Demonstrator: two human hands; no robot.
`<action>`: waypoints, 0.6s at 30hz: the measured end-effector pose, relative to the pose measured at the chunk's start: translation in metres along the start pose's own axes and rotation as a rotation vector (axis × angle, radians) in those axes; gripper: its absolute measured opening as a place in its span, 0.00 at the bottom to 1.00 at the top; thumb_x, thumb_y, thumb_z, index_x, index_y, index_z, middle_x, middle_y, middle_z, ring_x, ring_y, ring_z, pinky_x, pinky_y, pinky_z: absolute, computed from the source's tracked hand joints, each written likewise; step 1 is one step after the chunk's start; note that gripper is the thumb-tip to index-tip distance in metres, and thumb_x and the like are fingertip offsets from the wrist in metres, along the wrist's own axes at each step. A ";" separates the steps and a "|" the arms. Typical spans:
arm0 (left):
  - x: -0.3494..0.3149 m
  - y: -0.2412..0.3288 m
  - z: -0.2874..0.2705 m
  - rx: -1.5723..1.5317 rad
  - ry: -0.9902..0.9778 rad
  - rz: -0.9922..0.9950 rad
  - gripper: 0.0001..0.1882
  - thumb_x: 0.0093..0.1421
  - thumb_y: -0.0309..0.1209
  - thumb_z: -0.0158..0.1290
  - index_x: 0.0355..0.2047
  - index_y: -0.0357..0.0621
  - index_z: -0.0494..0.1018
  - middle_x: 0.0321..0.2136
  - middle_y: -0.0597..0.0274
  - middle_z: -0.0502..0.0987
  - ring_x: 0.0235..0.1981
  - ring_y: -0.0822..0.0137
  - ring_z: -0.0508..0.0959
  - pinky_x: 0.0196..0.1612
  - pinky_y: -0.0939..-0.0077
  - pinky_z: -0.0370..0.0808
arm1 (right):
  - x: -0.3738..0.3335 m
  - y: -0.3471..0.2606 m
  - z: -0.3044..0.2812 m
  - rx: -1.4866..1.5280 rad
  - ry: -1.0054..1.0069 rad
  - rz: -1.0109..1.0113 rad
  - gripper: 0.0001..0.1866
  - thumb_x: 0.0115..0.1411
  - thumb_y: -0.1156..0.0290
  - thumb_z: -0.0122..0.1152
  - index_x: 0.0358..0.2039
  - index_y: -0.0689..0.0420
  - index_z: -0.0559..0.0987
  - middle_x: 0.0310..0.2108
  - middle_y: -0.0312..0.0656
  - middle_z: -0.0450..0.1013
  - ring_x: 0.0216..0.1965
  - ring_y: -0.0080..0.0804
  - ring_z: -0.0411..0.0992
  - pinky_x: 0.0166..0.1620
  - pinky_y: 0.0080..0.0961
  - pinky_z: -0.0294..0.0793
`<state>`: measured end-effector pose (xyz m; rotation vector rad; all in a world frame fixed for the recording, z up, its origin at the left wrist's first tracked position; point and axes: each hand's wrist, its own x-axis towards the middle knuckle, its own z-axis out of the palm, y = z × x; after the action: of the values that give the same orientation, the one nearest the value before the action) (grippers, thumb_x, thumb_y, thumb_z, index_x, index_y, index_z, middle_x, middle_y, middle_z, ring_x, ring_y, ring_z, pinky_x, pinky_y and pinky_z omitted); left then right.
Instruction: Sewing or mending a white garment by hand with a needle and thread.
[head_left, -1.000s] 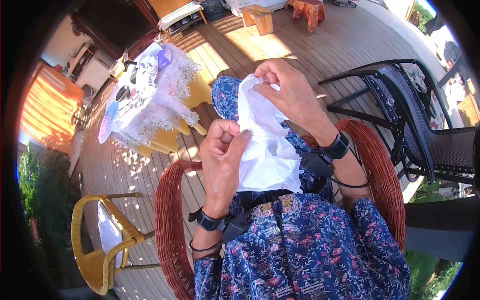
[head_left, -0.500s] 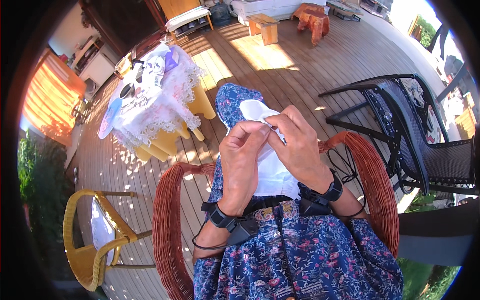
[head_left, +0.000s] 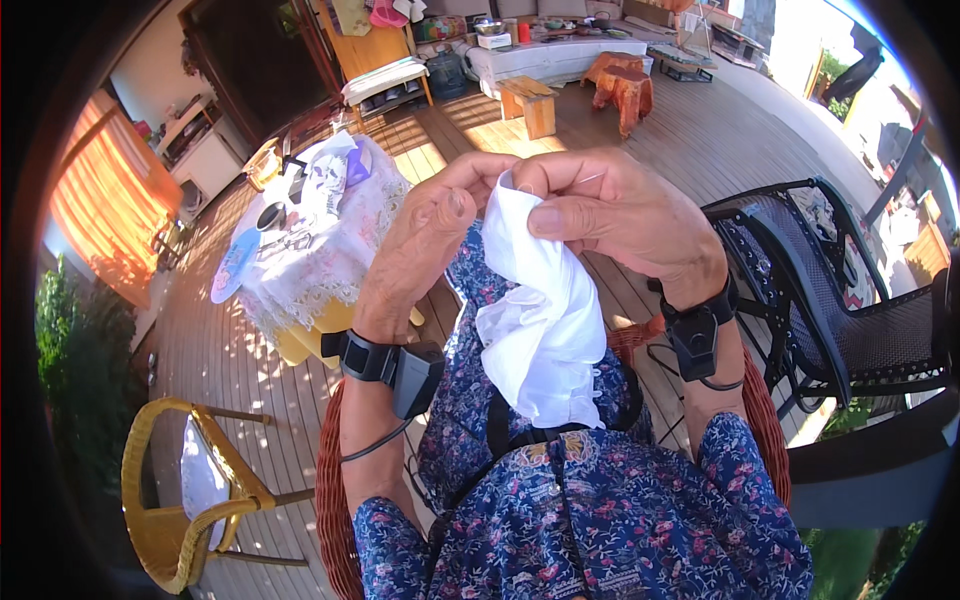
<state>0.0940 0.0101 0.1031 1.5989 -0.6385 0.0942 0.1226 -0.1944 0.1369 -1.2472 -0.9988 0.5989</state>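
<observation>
Far left, a yellow wicker chair is seen on the wooden deck, with a pale cushion on its seat. Further up, a small table is covered with a white lace cloth; a round blue plate hangs over its near edge and small items, too small to tell, are scattered on top.

The left hand is raised in front of the chest, fingers drawn together, thumb and forefinger pinched on the top edge of a white cloth. A black wrist device is strapped on that wrist, a thin cable trailing from it.

The white cloth is held up between both hands, above the lap, its crumpled lower part hanging down to the blue floral garment. A brown wicker chair is seen curving round the seated person.

The right hand is closed on the same top edge of the cloth, thumb pressed on the front of the fabric, fingertips touching those of the left hand. A black wrist strap is worn on it.

At the right, a black metal mesh chair stands near. In the background, two wooden stools and a low white bench are seen.
</observation>
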 end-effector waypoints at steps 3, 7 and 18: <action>-0.001 0.027 0.002 -0.164 0.043 0.121 0.46 0.56 0.65 0.49 0.58 0.34 0.61 0.44 0.58 0.73 0.46 0.70 0.73 0.50 0.79 0.68 | 0.033 -0.037 0.004 -0.166 -0.145 -0.194 0.12 0.62 0.65 0.58 0.38 0.62 0.77 0.29 0.30 0.73 0.31 0.15 0.70 0.36 0.13 0.70; 0.003 0.054 -0.007 0.006 0.106 0.125 0.26 0.59 0.43 0.58 0.48 0.34 0.70 0.36 0.61 0.77 0.38 0.76 0.76 0.39 0.83 0.73 | 0.037 -0.058 -0.011 -0.381 -0.110 -0.218 0.10 0.62 0.67 0.58 0.35 0.62 0.74 0.28 0.30 0.70 0.29 0.13 0.69 0.34 0.12 0.70; -0.021 0.083 0.005 -0.122 0.147 -0.256 0.12 0.58 0.31 0.58 0.38 0.36 0.74 0.31 0.68 0.77 0.27 0.81 0.74 0.29 0.89 0.70 | 0.030 -0.016 0.000 -0.094 -0.021 -0.116 0.07 0.60 0.72 0.58 0.35 0.62 0.76 0.29 0.29 0.72 0.30 0.10 0.68 0.33 0.09 0.67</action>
<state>0.0378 0.0125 0.1675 1.5265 -0.3166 -0.0162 0.1347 -0.1735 0.1610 -1.2580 -1.1192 0.4807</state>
